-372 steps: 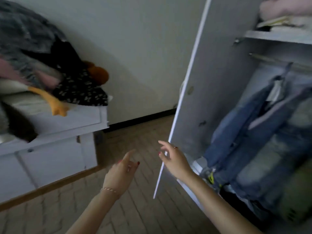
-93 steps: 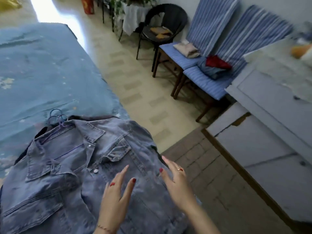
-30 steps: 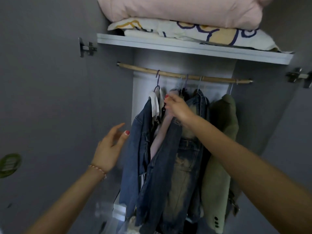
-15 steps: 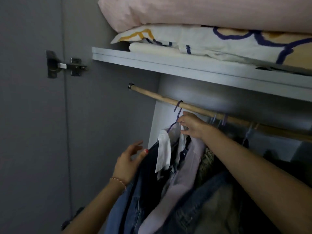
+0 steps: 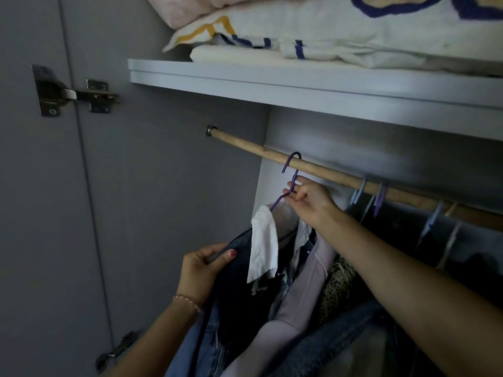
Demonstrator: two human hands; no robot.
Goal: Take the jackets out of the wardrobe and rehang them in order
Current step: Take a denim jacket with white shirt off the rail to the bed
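presently, item: dark denim jacket (image 5: 239, 289), leftmost garment on the wooden rail (image 5: 326, 170), hung on a purple hanger (image 5: 291, 175) whose hook sits over the rail; a white collar (image 5: 262, 240) shows at its neck; right hand (image 5: 310, 200), fingers curled, pinches the hanger's neck just below the hook; left hand (image 5: 204, 270), fingers and thumb curled, grips the jacket's near shoulder edge; beaded bracelet (image 5: 187, 300) on that wrist; adjacent stock: pale lilac garment (image 5: 304, 289) just beside the jacket, a speckled tan garment (image 5: 337, 281) behind it, lighter denim (image 5: 340, 341) lower right; further hanger hooks (image 5: 381, 194) well along the rail; shelf (image 5: 299, 83) above, carrying folded bedding (image 5: 326, 31); door hinge (image 5: 73, 91) at left.

handling note, a judgement: the step appears to be unhooking this jacket; best lift the hook straight up until it is free of the rail, then draw it toward the body, the left hand bearing the jacket's weight so the shoulder does not slide off the hanger or snag the lilac sleeve.

not determinable: whether the white collar belongs to the jacket or to a separate shirt beneath it; the hanger's arms, hidden under cloth; the rail's right end and the garments there, dark and cut off; hems and wardrobe floor, out of frame.
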